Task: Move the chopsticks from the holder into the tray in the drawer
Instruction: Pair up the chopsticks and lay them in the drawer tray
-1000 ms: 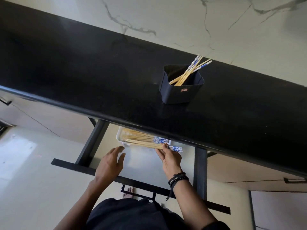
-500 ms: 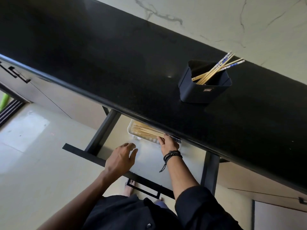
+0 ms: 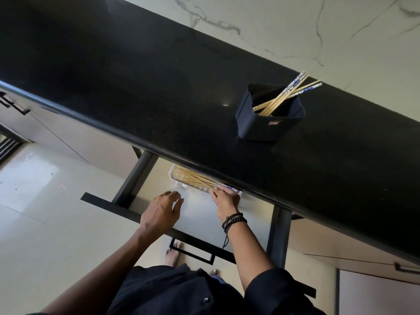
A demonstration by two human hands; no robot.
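A dark square holder [image 3: 268, 125] stands on the black countertop [image 3: 141, 92], with several wooden chopsticks [image 3: 287, 95] with blue-patterned tops leaning out to the right. Below the counter edge, the open drawer [image 3: 200, 214] holds a clear tray [image 3: 173, 176] with several chopsticks [image 3: 195, 179] lying in it, partly hidden under the counter. My right hand [image 3: 226, 198] rests on the blue ends of those chopsticks at the tray's right end. My left hand [image 3: 160, 212] hovers over the drawer front, fingers loosely curled, holding nothing.
The drawer's black front rail [image 3: 118, 208] and its handle [image 3: 193, 252] jut toward me. The counter's rounded edge overhangs the back of the drawer. Closed cabinet fronts [image 3: 68, 137] flank the drawer. My bare feet [image 3: 172, 254] show on the pale floor.
My right hand has pushed the chopsticks deeper into the tray, under the counter edge. The view has shifted left, so the holder sits further right. My left hand stays over the drawer.
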